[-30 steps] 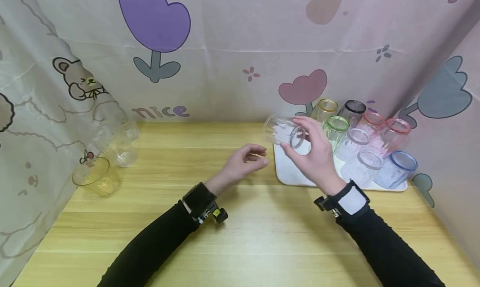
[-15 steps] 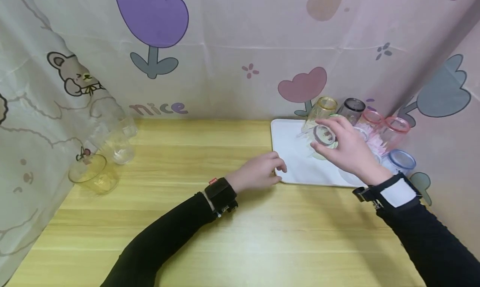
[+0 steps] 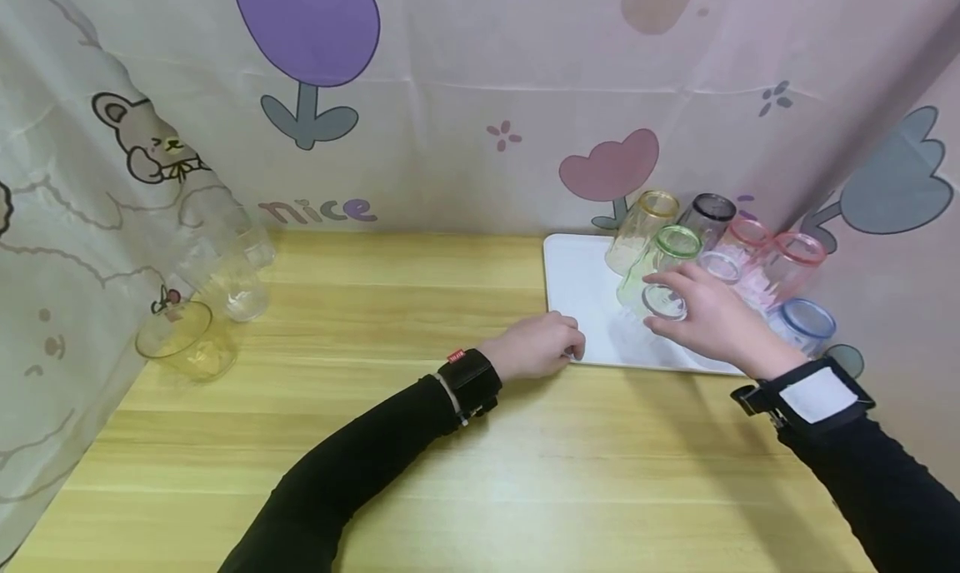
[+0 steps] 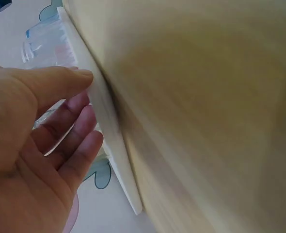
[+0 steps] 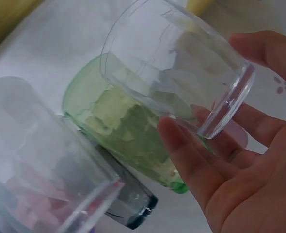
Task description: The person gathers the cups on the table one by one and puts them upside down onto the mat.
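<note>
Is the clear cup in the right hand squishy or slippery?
Probably not squishy: the clear cup looks round and undented in the right hand. Its shiny sides may be slippery. Its thick bottom could make that end heavier.

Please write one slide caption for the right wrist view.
Right hand holding a clear glass near a green glass.

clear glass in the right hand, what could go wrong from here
The clear glass might knock the green glass close beside it. Held near its thick base, it could also slip from the right hand. The left hand, at the edge of the tray, might jolt the glasses on it.
</note>
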### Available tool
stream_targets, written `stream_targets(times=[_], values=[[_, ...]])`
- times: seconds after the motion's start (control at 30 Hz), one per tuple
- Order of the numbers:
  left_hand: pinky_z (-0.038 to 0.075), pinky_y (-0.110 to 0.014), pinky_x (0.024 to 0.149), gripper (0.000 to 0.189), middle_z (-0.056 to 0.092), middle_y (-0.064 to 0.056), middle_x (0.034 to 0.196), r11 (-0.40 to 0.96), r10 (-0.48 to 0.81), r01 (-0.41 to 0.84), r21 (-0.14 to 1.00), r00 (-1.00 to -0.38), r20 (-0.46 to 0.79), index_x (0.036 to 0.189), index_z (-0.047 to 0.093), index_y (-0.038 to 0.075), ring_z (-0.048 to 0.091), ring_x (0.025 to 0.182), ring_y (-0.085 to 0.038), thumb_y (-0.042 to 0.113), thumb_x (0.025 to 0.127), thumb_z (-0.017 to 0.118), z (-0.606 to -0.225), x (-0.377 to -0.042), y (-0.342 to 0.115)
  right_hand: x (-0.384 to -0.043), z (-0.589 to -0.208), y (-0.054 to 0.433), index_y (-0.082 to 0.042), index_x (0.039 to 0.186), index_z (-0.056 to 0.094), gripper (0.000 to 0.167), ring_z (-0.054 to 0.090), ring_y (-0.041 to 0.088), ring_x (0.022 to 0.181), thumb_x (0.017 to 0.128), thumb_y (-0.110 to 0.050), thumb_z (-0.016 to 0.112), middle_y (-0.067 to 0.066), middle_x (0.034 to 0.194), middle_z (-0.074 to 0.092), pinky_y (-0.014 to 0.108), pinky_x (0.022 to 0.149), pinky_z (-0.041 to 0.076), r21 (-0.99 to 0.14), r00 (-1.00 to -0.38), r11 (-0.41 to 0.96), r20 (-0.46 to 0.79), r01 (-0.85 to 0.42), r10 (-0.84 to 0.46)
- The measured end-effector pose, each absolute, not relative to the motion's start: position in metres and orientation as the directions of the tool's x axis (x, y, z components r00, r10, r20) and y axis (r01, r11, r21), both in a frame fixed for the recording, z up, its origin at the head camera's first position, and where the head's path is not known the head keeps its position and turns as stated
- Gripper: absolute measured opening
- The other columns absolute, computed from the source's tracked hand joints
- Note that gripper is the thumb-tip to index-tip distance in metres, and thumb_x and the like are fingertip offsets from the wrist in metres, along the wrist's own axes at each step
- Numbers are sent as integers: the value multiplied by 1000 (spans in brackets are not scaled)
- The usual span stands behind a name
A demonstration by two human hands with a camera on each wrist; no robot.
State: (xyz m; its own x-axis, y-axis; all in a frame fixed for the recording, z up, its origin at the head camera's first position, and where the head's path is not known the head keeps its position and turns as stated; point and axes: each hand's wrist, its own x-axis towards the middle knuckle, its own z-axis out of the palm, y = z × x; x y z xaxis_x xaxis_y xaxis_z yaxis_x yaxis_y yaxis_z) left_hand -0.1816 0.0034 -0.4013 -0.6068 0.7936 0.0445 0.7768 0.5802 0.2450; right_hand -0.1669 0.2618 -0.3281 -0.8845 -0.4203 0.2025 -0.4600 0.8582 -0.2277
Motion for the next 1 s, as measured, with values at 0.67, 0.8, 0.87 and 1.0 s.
stream_targets(times=[0.67, 0.8, 0.87, 1.0], values=[[52, -17, 79, 23, 73, 6, 102, 604, 772, 752, 263, -635, 43, 104, 79, 19, 65, 97, -9, 5, 97, 63, -403, -179, 5, -167, -354, 276, 2, 136, 59, 56, 65, 44, 106, 87, -17, 78, 29, 125, 60, 63, 89, 55, -276, -918, 876, 95, -395, -384], [51, -16, 78, 22, 73, 6, 101, 597, 773, 756, 268, -631, 60, 103, 79, 19, 64, 95, -8, 5, 96, 64, -403, -179, 5, -166, -355, 277, 2, 138, 58, 57, 65, 46, 108, 88, -17, 77, 30, 128, 59, 64, 91, 55, -281, -922, 879, 86, -386, -378], [51, -16, 78, 20, 73, 6, 100, 593, 774, 758, 272, -630, 68, 103, 79, 18, 64, 95, -8, 6, 97, 64, -404, -179, 4, -166, -355, 277, 2, 139, 57, 58, 65, 46, 108, 88, -18, 77, 29, 128, 59, 65, 91, 54, -279, -922, 879, 86, -387, -378], [52, -16, 81, 19, 72, 4, 102, 590, 768, 750, 298, -636, 78, 106, 79, 17, 65, 96, -9, 6, 97, 66, -406, -179, 0, -166, -353, 276, 2, 139, 57, 60, 63, 49, 112, 88, -21, 78, 30, 130, 58, 67, 95, 52, -264, -921, 882, 108, -391, -376]])
